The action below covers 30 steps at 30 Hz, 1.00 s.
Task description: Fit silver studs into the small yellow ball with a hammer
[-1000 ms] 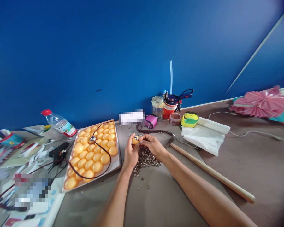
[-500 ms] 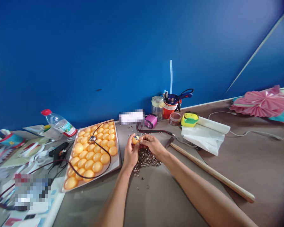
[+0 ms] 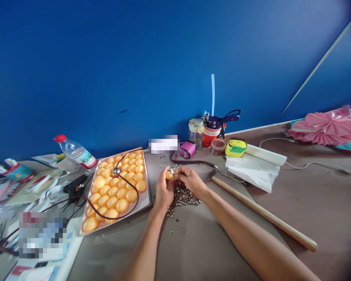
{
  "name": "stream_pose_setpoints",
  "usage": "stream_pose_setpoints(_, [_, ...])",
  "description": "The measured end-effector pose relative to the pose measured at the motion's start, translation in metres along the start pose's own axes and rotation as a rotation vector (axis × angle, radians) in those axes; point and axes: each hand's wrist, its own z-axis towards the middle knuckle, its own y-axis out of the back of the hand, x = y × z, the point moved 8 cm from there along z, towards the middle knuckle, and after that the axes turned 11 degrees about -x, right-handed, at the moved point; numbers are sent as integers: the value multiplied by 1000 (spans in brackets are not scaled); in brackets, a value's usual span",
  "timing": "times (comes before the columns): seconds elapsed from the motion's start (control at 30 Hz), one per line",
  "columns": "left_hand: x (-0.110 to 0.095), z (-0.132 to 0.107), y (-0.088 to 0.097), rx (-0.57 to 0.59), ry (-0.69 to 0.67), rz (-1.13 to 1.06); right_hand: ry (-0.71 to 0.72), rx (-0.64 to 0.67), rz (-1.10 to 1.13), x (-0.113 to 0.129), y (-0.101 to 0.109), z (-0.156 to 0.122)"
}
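An orange ball [image 3: 169, 175], about ping-pong size, is gripped in the fingers of my left hand [image 3: 163, 193]. A dark, shiny patch shows on its upper side. My right hand [image 3: 190, 180] is closed in a pinch at the ball's right side; whatever its fingertips hold is too small to make out. Just below both hands lies a heap of small shiny silver-brown pieces [image 3: 185, 197], partly covered by them. To the left, a shallow white tray [image 3: 148, 195] carries rows of similar orange balls [image 3: 122, 205]. One ball [image 3: 116, 171] among them has a silvery covering.
A dark cord [image 3: 137, 199] loops across the tray. A hammer with a long wooden handle [image 3: 266, 214] lies on the right. Behind stand a purple box [image 3: 188, 149], a lidded jar [image 3: 196, 132], a red cup [image 3: 210, 138] and a yellow container [image 3: 235, 147]. A bottle [image 3: 80, 155] leans far left.
The whole view has shifted slightly, so things appear a little farther right. Both hands stay at the ball, with only slight finger movement.
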Motion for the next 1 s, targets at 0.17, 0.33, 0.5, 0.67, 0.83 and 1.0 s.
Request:
stream_pose_setpoints(0.17, [-4,-2,-2,20,-24,14,4,-50,3,-4,1,0])
stream_pose_setpoints(0.33, [5,0,-5,48,135,-125,-36,11,229,-2,-4,2])
stream_pose_setpoints(0.5, [12,2,-5,2,258,-351,-33,-86,481,10,11,6])
stream_pose_setpoints(0.67, [6,1,-5,-16,273,-430,-60,-112,649,11,19,8])
stream_pose_setpoints(0.83, [4,1,-6,-21,301,-482,-109,-72,722,7,18,8])
stream_pose_setpoints(1.0, [4,0,-8,-19,294,-506,-103,-46,780,7,23,12])
